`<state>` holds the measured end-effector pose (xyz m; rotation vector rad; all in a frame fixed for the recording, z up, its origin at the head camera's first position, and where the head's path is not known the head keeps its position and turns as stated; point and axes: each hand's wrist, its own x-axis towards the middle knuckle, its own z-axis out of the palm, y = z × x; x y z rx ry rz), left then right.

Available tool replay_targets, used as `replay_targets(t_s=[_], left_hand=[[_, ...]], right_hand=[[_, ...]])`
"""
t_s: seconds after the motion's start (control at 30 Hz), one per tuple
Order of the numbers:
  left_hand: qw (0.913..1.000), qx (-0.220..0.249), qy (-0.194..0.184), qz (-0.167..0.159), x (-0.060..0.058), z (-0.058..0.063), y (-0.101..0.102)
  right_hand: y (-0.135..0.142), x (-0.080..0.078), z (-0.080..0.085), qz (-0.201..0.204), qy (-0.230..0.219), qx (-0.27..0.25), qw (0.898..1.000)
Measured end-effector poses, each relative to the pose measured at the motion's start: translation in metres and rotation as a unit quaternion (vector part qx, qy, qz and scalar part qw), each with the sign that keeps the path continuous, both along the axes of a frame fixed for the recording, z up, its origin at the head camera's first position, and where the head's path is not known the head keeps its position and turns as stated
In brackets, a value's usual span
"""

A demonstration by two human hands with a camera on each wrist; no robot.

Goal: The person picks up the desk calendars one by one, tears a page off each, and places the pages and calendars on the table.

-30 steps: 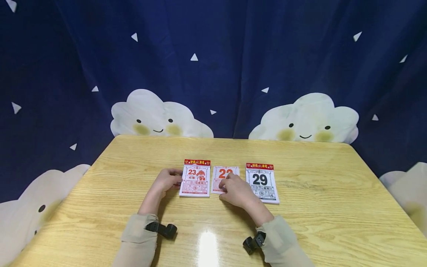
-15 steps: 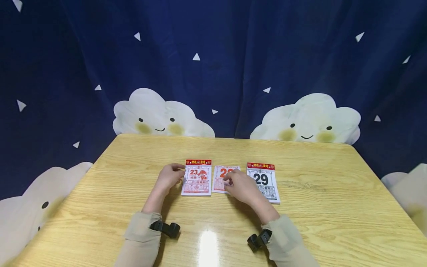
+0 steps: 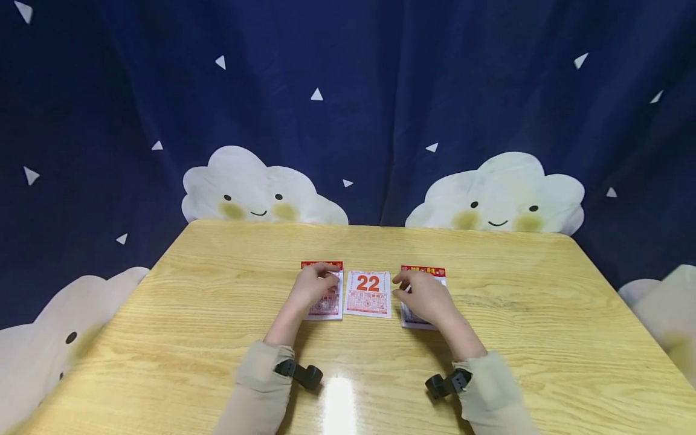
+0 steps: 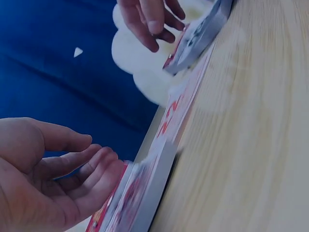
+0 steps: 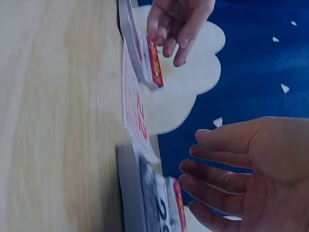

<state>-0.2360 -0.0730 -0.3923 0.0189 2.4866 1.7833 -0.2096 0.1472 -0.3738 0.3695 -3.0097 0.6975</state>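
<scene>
My left hand (image 3: 311, 286) hovers over a thick tear-off calendar (image 3: 325, 313) with a red header, its fingers loosely bent and nothing between them. A loose calendar sheet (image 3: 368, 302) printed with a red 22 lies flat in the middle, touched by neither hand. Above the second tear-off calendar (image 3: 417, 319), on the right, is my right hand (image 3: 426, 295), relaxed and holding nothing. In the right wrist view that pad (image 5: 161, 205) shows a black 29. The left wrist view has the left pad (image 4: 140, 193) just beyond the fingers.
The wooden table (image 3: 544, 326) extends around the calendars on every side. Behind it hangs a dark blue curtain (image 3: 348, 72) with white triangles and smiling clouds. Each wrist carries a black strapped camera, such as the left one (image 3: 300, 373).
My right hand has left the 22 sheet and moved right, over the 29 calendar. My left hand has shifted right from beside the left calendar to above it. The sheet lies uncovered.
</scene>
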Motion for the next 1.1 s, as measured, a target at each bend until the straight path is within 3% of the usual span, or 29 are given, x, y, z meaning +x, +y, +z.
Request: replay_targets(t_s=[0.17,0.43,0.67,1.0,1.1], left_hand=[[0.9990,0.017,0.000,-0.041,0.002,0.000,0.021],[0.9960,-0.037,0.014,-0.080,0.007,-0.006,0.057],[0.9912,-0.100,0.019,-0.084,0.012,-0.011,0.079],[0.9926,-0.082,-0.026,-0.086,0.017,-0.008,0.101],[0.9885,-0.125,-0.014,-0.084,0.018,-0.008,0.105]], right_hand=[[0.018,-0.003,0.002,-0.026,0.000,0.002,1.000],[0.037,-0.005,0.006,-0.054,-0.010,0.001,0.999],[0.050,-0.003,0.004,-0.097,-0.040,-0.001,0.994],[0.061,0.001,-0.002,-0.144,-0.101,0.036,0.984],[0.061,0.000,-0.006,-0.147,-0.114,0.042,0.982]])
